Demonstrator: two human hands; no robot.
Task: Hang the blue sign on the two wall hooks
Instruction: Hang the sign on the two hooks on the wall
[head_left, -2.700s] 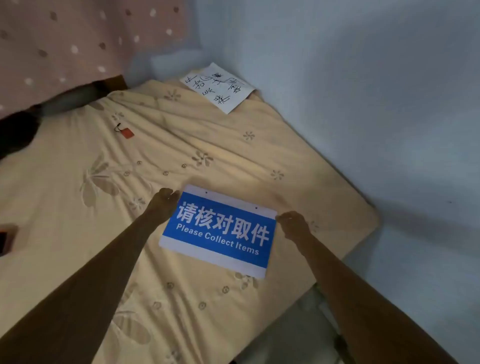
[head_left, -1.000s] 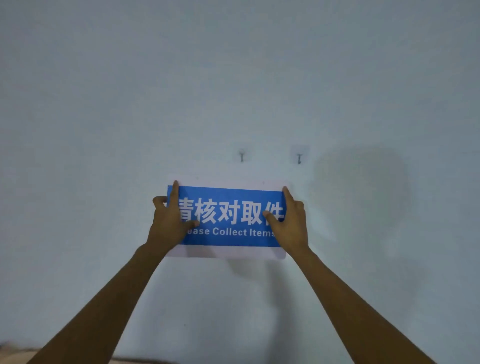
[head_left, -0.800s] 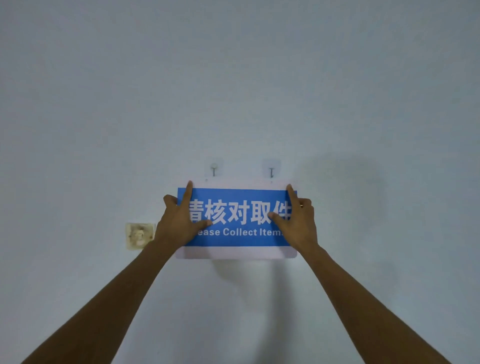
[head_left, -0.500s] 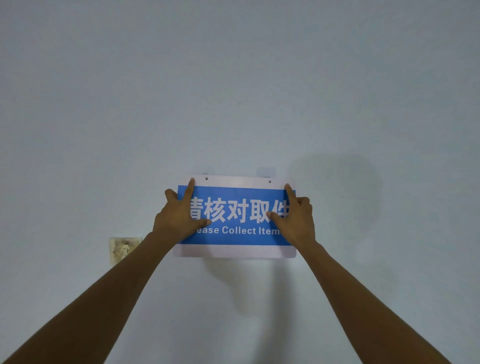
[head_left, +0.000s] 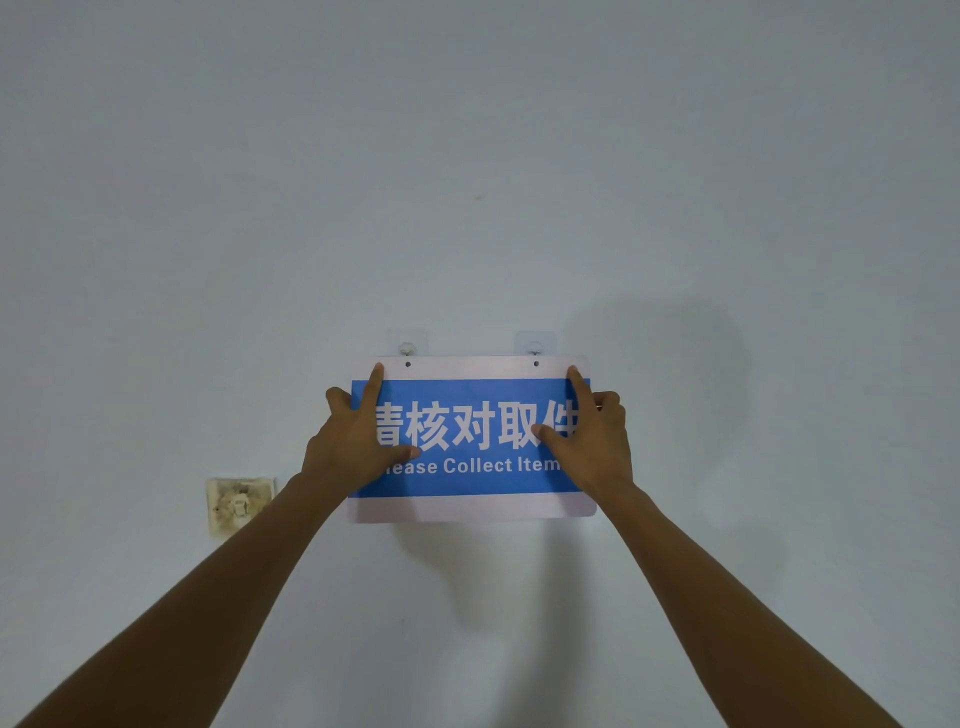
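Note:
The blue sign (head_left: 470, 475), white-bordered with white lettering, is held flat against the pale wall. My left hand (head_left: 350, 441) grips its left end, index finger pointing up to the top border. My right hand (head_left: 592, 441) grips its right end the same way. Two small holes show in the sign's top border. Just above the left hole sits the left wall hook (head_left: 407, 346) on its clear adhesive pad, and just above the right hole sits the right wall hook (head_left: 534, 345). The sign's top edge covers the lower part of both hooks.
A stained, yellowed wall socket plate (head_left: 240, 503) sits on the wall to the left of my left forearm. Shadows of my arms and head fall on the wall below and to the right of the sign.
The sign went from lying on the bed to being held against the wall. Over the last second it rose from below the hooks until its top edge reached them.

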